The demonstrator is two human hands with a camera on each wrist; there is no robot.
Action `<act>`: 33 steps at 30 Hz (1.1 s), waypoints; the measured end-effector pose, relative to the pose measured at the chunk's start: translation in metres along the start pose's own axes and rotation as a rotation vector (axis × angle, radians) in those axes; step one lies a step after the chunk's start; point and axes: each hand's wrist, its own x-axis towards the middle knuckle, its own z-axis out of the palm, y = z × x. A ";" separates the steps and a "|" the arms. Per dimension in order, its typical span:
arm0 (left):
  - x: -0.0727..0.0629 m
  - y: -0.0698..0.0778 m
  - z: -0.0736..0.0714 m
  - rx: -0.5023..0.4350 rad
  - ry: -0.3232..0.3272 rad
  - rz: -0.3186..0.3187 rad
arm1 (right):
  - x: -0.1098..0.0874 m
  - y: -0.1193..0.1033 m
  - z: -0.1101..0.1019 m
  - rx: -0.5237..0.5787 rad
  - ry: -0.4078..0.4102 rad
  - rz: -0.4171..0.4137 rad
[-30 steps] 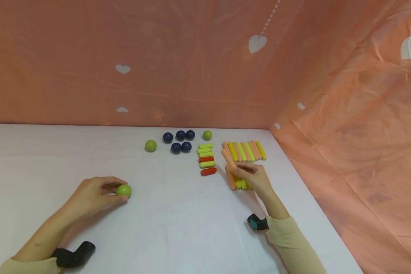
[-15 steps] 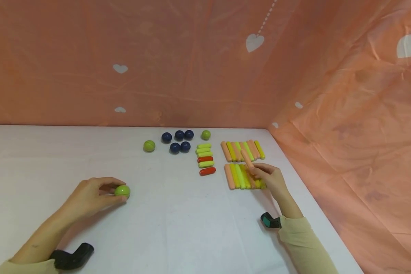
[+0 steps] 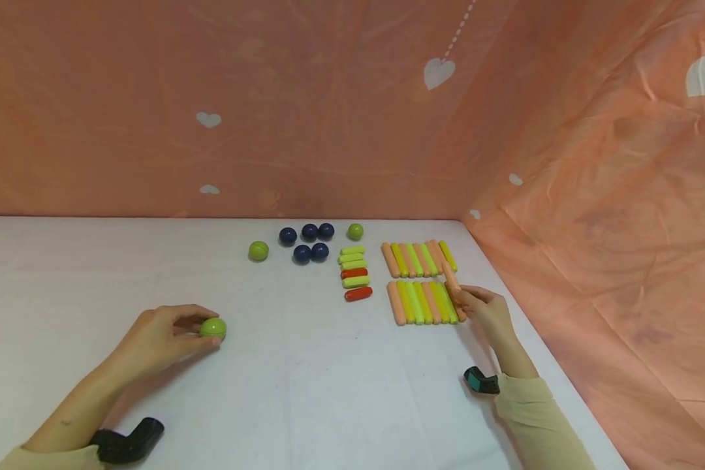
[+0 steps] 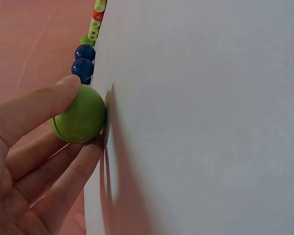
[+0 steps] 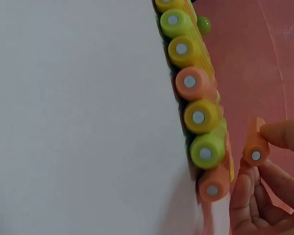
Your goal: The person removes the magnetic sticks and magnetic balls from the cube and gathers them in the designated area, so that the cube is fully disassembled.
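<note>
In the head view my left hand point(image 3: 158, 339) pinches a green ball point(image 3: 214, 328) between thumb and fingers, low over the white table. The left wrist view shows this ball point(image 4: 83, 115) with a groove around it. My right hand point(image 3: 489, 314) pinches an orange stick point(image 3: 451, 277) above the right end of the near row of sticks point(image 3: 418, 303), which are orange, yellow and lime. In the right wrist view the held stick point(image 5: 256, 147) has a pale grey disc in its end and is apart from the row point(image 5: 198, 117). A far row of sticks point(image 3: 412, 260) lies behind.
Several dark blue balls point(image 3: 302, 254) are grouped at the back, with a green ball point(image 3: 258, 250) left of them and another green ball point(image 3: 355, 231) to their right. Short lime and red sticks point(image 3: 357, 294) form a column. Peach cloth point(image 3: 329, 130) hangs behind and at right.
My right hand has moved right along the near row with the orange stick, uncovering the sticks it hid before. My left hand stays in place with the green ball.
</note>
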 end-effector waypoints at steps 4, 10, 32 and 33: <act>0.000 0.001 0.000 0.001 0.000 -0.002 | 0.001 0.006 -0.005 -0.025 0.000 0.028; -0.001 0.002 -0.001 0.009 0.004 -0.001 | 0.002 0.016 -0.011 -0.100 -0.023 0.095; 0.000 0.002 0.001 0.008 0.029 -0.001 | -0.010 -0.034 0.035 0.102 -0.045 -0.098; 0.000 0.002 0.002 0.007 0.030 0.001 | -0.010 -0.036 0.039 0.110 -0.054 -0.105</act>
